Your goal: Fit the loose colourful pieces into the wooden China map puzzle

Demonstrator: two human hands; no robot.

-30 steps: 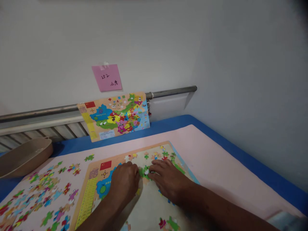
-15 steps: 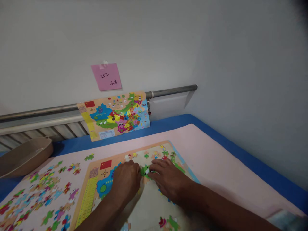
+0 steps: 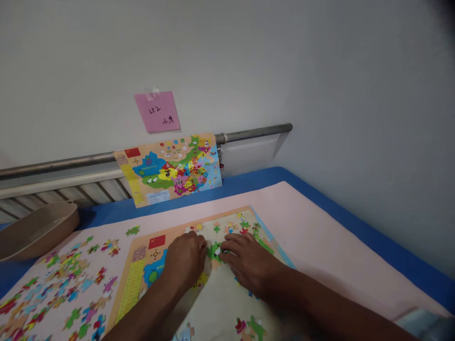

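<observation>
A half-filled jigsaw puzzle (image 3: 227,303) of a map lies in its tray on the table. My left hand (image 3: 186,258) rests over its middle left, fingers curled in; whatever they hold is hidden beneath. Just to the right of that hand is a green puzzle piece (image 3: 213,252) with a white and black figure. My right hand (image 3: 250,263) comes at this piece from the other side, with bent fingers and the fingertips on its right edge. Blue joined pieces (image 3: 152,274) with a round green fruit show left of my left wrist.
Many loose puzzle pieces (image 3: 67,279) are scattered over the pink sheet (image 3: 305,222) on the left. A beige basin (image 3: 42,232) stands at the far left. Against the radiator pipe (image 3: 259,131) leans a printed map (image 3: 174,170), below a pink note (image 3: 158,112) on the wall.
My left hand has shifted slightly up and left, uncovering some yellow pieces beneath its wrist. The right hand stays at the green piece, nearly unmoved.
</observation>
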